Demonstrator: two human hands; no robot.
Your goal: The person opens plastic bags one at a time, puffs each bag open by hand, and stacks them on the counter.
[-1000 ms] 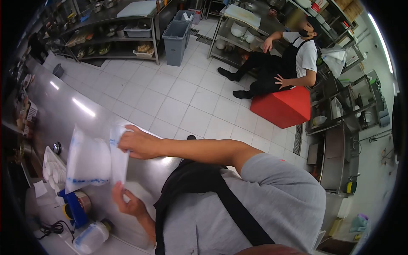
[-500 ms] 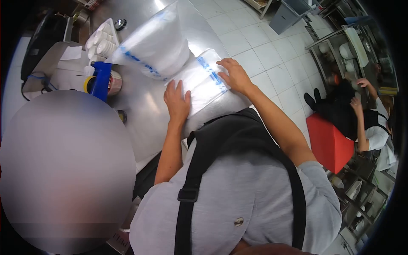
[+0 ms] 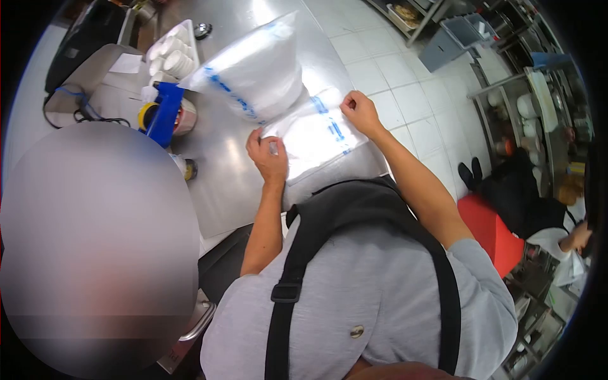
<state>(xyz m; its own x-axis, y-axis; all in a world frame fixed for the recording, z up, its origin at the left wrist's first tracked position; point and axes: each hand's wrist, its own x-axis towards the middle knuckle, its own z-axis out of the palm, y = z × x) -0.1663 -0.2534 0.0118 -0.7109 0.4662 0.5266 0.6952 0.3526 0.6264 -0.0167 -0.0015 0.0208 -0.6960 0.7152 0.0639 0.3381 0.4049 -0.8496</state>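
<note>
A flat, whitish clear plastic bag [image 3: 310, 142] with blue print lies on the steel table in front of me. My left hand [image 3: 267, 158] is at its left edge, thumb and fingers curled together in a pinch on the plastic. At the far right corner, my right hand [image 3: 362, 115] has its fingers closed on the bag's edge. Just behind lies a second, puffed-out plastic bag [image 3: 259, 73] with the same blue lettering, its near edge meeting the flat one. My fingertips are partly hidden.
A blue tape dispenser [image 3: 166, 114] and a tray of white cups [image 3: 174, 57] stand on the steel table [image 3: 218, 183] to the left. A blurred shape covers the lower left. Another person [image 3: 525, 196] is by a red seat [image 3: 487, 231]; a grey bin [image 3: 453, 44] stands beyond.
Both hands had spread fingers on the flat bag; now their fingers are curled in at its edges. The view has shifted slightly. The other person's arms have moved.
</note>
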